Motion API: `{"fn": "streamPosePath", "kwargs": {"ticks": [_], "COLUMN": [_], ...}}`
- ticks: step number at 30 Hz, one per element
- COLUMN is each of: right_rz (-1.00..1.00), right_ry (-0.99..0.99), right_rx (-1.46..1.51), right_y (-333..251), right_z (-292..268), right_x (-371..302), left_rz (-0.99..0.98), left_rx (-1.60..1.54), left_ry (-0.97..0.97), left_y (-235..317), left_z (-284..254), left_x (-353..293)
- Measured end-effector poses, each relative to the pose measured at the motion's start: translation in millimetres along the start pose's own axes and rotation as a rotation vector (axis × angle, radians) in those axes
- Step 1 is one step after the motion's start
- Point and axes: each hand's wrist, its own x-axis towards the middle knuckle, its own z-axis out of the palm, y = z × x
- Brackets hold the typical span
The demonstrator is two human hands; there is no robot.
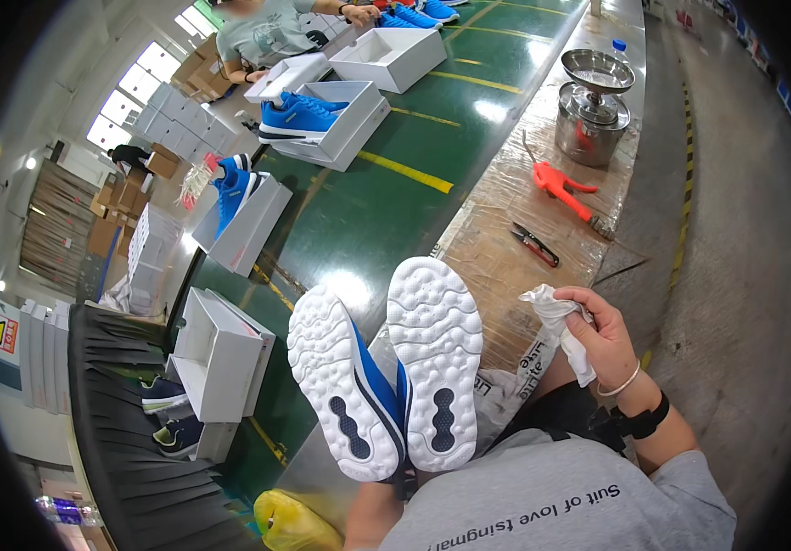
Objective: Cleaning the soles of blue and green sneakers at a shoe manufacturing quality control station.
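Note:
A pair of blue sneakers is held up before me, white patterned soles facing me and dark oval inserts at the heels. My left forearm reaches up behind their heels; the fingers are hidden by the shoes it holds. To the right, apart from the shoes, my right hand is closed round a crumpled white cloth, which hangs below the fingers. Ahead of that hand, small black-and-red thread snips lie on the plastic-covered brown bench top.
An orange-red air gun and a metal pump-top can stand farther along the bench. On the left runs a green conveyor bearing open white boxes with blue sneakers. A co-worker handles boxes at the far side. A yellow bag sits lower left.

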Motion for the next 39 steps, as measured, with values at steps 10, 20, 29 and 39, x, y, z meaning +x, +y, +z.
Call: {"fn": "streamPosePath", "kwargs": {"ticks": [10,20,29,39], "right_rz": [0.051,0.008,0.012,0.035], "right_ry": [-0.014,-0.037,-0.146,-0.222], "right_rx": [-0.016,-0.056,-0.100,-0.175], "right_y": [10.3,16.8,19.3,35.2], "right_z": [-3.2,9.6,47.8,88.0], "right_x": [12.9,13.5,12.6,18.8], "left_rz": [0.002,0.268,0.418,0.936], "left_rx": [0.065,0.060,0.013,1.218], "left_ry": [0.042,0.221,0.282,1.160], "left_y": [7.8,60.3,116.8,311.4], "left_z": [-4.2,-16.2,-63.3,-138.1], "left_x": [0.4,-20.6,-66.5,-202.6]}}
